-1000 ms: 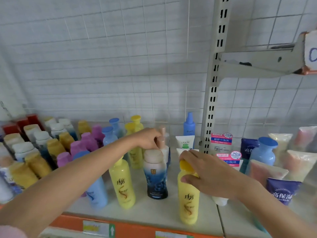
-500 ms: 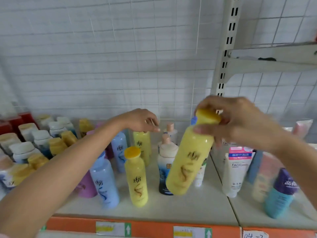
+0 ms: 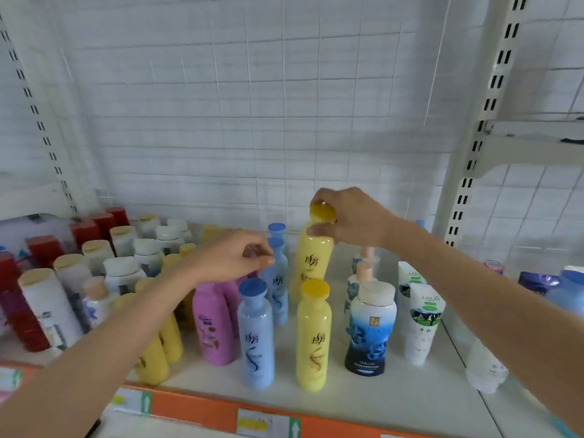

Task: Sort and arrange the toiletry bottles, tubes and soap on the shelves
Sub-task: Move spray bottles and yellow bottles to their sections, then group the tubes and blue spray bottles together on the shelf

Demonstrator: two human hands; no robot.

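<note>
The right hand (image 3: 354,218) pinches a yellow bottle (image 3: 311,257) by its cap and shoulder, thumb below and fingers curled over the top, holding it upright at the back of the yellow row, at about twelve o'clock from the front yellow bottle (image 3: 313,336) that stands near the shelf (image 3: 395,403) edge. Whether its base already touches the shelf cannot be told, since the front bottle hides it. The left hand (image 3: 229,259) hovers with fingers loosely curled and fingertips drawn together, holding nothing visible, just at nine o'clock of the rear blue bottles (image 3: 278,279). To finish this placement well, the bottle should probably come straight down, label facing forward, in line behind its yellow mate and clear of the blue column on its nine o'clock side. A top grip lets a tall narrow bottle swing, so a slow, steadied release looks wise, with the left hand ready to brace the neighbours.
</note>
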